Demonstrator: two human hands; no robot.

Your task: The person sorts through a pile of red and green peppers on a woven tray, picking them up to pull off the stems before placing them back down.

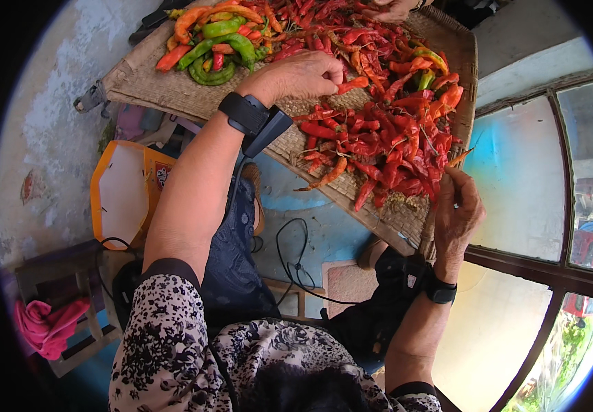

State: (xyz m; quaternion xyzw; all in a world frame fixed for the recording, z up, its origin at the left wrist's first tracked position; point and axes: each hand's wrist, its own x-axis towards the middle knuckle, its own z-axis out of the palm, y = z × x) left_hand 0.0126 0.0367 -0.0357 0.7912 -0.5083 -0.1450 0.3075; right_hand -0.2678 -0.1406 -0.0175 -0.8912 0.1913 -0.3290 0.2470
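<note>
A woven tray (173, 93) holds a wide spread of red chili peppers (406, 147). My left hand (300, 74) reaches across the tray, its fingers closed in a pinch on an orange-red chili pepper (353, 84). At the tray's right edge, my right hand (462, 209) has thumb and fingers together on a thin orange chili pepper (460, 158), its stem pointing up and away. Green, yellow and orange peppers (224, 44) lie grouped at the far left of the tray. Between the red heaps, some bare weave shows.
Another person's hand (392, 9) is over the far side of the tray. A yellow-edged open bag (123, 189) stands below the tray at left, near a wooden chair (80, 343) with a pink cloth (49, 328). Paned windows (516, 172) border the right. A black cable (296, 264) hangs near my legs.
</note>
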